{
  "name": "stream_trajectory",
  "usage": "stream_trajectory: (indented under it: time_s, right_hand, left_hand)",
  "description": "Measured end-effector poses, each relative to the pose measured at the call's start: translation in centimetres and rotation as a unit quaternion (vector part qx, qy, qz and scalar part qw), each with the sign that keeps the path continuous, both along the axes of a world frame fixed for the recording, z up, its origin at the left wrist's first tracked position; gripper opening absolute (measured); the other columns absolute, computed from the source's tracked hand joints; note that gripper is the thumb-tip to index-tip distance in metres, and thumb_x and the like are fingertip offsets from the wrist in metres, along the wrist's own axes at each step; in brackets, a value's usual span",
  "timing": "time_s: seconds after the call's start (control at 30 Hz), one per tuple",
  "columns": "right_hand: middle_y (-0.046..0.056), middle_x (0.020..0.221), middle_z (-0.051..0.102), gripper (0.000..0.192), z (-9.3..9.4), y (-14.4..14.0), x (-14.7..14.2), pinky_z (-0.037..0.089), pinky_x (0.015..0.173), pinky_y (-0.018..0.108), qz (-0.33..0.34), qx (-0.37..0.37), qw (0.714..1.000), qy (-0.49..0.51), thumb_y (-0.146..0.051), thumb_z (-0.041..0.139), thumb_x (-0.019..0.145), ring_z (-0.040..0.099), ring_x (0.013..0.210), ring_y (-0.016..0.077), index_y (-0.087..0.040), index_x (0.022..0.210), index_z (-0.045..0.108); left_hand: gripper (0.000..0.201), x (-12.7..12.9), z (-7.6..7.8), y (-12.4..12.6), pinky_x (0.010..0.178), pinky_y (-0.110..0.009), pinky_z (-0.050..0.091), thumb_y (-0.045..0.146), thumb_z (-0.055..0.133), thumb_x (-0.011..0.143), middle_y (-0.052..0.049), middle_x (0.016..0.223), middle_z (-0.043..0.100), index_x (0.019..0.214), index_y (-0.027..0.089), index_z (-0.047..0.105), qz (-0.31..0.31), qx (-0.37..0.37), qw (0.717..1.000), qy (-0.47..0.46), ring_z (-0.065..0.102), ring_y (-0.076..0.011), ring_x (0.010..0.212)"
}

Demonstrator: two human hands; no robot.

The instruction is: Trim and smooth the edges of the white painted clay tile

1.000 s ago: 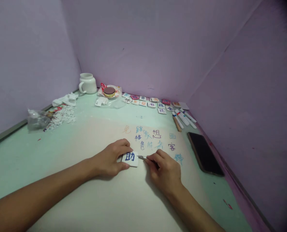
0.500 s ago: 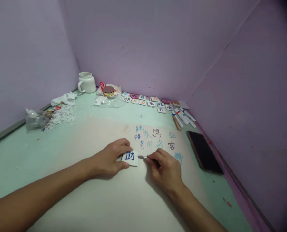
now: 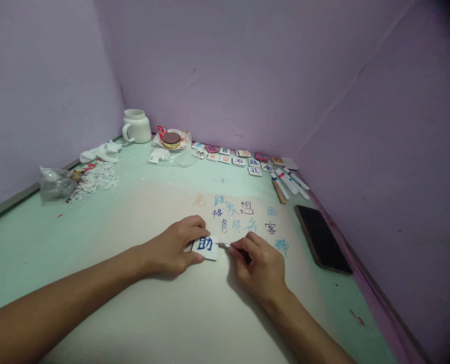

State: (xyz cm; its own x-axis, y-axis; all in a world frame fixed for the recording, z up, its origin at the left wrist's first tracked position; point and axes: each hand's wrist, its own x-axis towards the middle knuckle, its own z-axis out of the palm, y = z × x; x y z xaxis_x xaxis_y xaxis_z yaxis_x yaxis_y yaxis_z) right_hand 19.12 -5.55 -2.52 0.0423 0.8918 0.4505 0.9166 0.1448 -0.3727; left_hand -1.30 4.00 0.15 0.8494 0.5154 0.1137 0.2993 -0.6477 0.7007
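Observation:
Between the thumb and fingers of my left hand (image 3: 181,246) is a small white tile (image 3: 210,254) with a dark blue Chinese character on it. My right hand (image 3: 261,263) is closed round a slim craft knife (image 3: 224,245), its metal tip at the tile's right edge. Most of the knife's handle is hidden in my fingers. Both hands are low over a pale board (image 3: 164,313). Beyond them, several coloured characters (image 3: 246,208) are written on the board.
A dark phone (image 3: 322,237) lies to the right. Markers (image 3: 287,182) and several character tiles (image 3: 238,162) are at the back. A white mug (image 3: 137,126), a round gold-rimmed lid (image 3: 171,140), white scraps (image 3: 96,181) and a clear plastic bag (image 3: 57,184) lie further left.
The view has shifted very slightly. Both hands hold nearly the same pose, with the knife tip still at the tile's right edge.

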Motion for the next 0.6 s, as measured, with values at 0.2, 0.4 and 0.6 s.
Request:
stream_trajectory:
  time_s: [0.2,0.4,0.6]
  right_hand:
    - [0.0,0.062,0.057,0.012,0.3,-0.4,-0.1,0.03,0.047,0.024,0.02,0.025,0.999,0.014,-0.023,0.058,0.078,0.051,0.052,0.0109,-0.02,0.071,0.067]
    - [0.0,0.062,0.058,0.011,0.2,-0.3,-0.3,0.029,0.046,0.024,0.016,0.009,1.0,-0.002,-0.021,0.058,0.076,0.051,0.052,0.0118,-0.021,0.068,0.066]
    - [0.0,0.067,0.061,0.012,0.0,0.5,0.2,0.03,0.047,0.024,-0.046,0.02,0.999,0.001,-0.023,0.057,0.08,0.055,0.055,0.0123,-0.021,0.073,0.067]
  left_hand:
    - [0.025,-0.1,0.2,-0.1,0.081,-0.034,0.045,0.026,0.056,0.078,-0.008,0.102,0.052,0.101,0.017,0.061,-0.002,0.011,1.0,0.011,0.053,-0.0214,0.089]
    - [0.025,-0.1,0.0,0.1,0.085,-0.036,0.045,0.025,0.057,0.078,-0.008,0.104,0.051,0.101,0.017,0.061,-0.004,0.001,1.0,-0.003,0.052,-0.0217,0.092]
    - [0.025,-0.1,0.3,0.0,0.084,-0.036,0.045,0.026,0.056,0.078,-0.009,0.103,0.051,0.1,0.016,0.061,-0.013,0.001,1.0,0.008,0.053,-0.0223,0.092]
